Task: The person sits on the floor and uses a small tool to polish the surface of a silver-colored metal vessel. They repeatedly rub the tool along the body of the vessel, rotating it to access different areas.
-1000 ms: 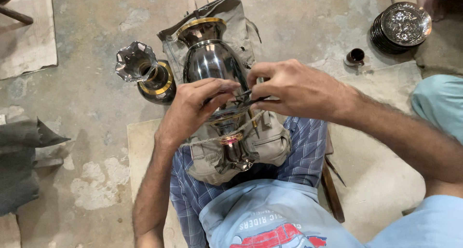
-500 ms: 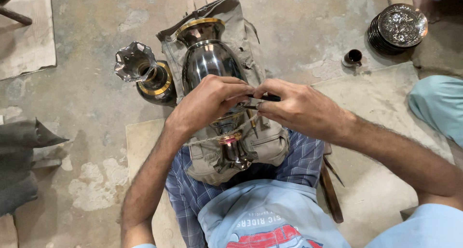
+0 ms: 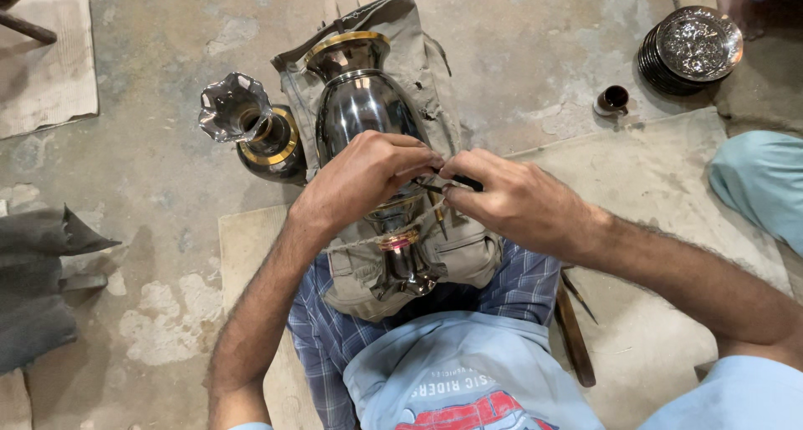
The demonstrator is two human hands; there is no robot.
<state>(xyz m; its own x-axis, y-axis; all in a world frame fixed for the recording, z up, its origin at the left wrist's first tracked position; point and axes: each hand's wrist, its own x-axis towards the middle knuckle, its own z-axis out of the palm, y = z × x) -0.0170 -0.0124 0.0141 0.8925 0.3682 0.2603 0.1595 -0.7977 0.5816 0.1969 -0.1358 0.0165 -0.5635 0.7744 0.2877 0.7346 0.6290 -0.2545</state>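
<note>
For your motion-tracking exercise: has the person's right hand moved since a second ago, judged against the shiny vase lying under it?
Yes. The right hand has slid left across the vase, closing up to the left hand.

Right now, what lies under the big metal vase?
The big metal vase lies on a khaki cloth, which rests across the person's checked-cloth lap. Both hands cover its waist, hiding that part.

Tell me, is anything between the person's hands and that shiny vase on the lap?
Nothing visible. The left hand rests directly on the vase, and the right hand meets it just above the vase's narrow part, pinching a thin dark tool. Only a cloth lies under the vase.
</note>
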